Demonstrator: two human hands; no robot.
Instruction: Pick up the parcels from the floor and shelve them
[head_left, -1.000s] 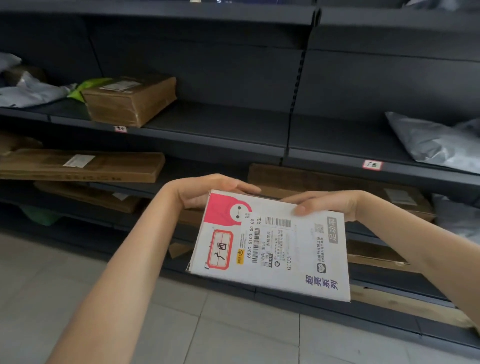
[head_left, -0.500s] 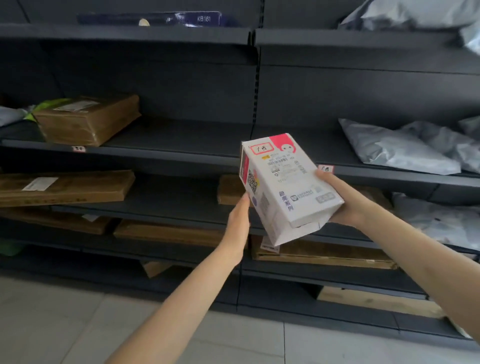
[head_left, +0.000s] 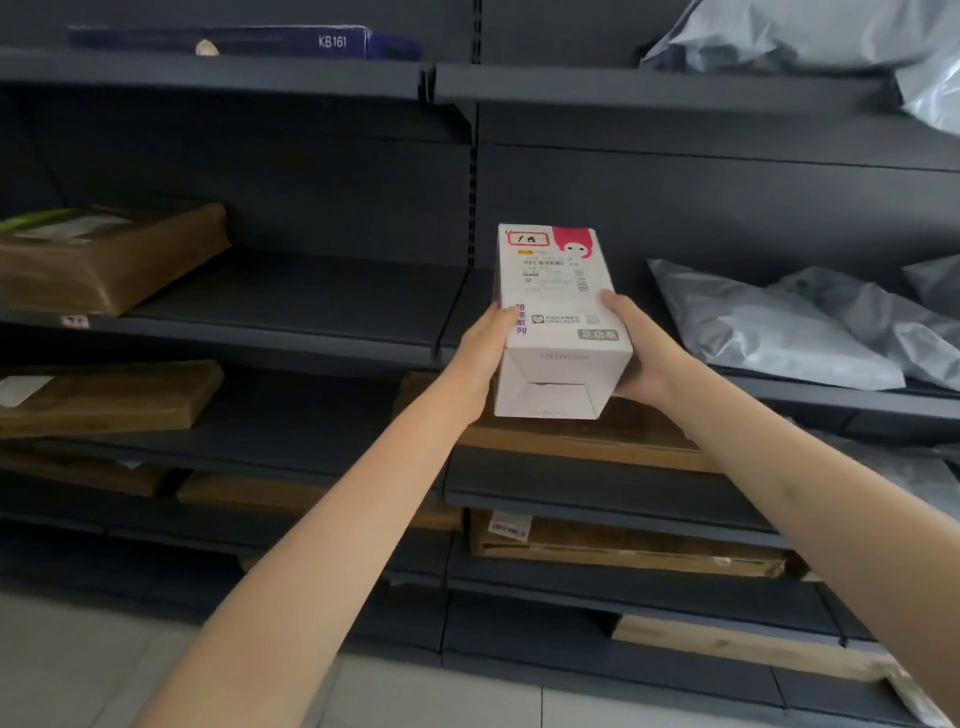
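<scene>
A white parcel box (head_left: 553, 291) with a pink printed corner and a shipping label is held between both hands, lengthwise, its far end over the front edge of the dark middle shelf (head_left: 291, 306). My left hand (head_left: 483, 351) presses its left side and my right hand (head_left: 644, 353) grips its right side. The box's near end face points toward me. Whether its far end rests on the shelf is not visible.
A brown cardboard parcel (head_left: 104, 254) lies at the shelf's left and grey poly bags (head_left: 779, 327) lie at its right. Flat cardboard parcels (head_left: 613, 545) fill the lower shelves. A dark blue box (head_left: 234, 41) sits on the top shelf. Grey tiled floor (head_left: 104, 670) lies below.
The box rose from waist height and turned from flat to lengthwise, moving forward to the middle shelf. Both hands shifted to its sides, and the view came closer to the shelving.
</scene>
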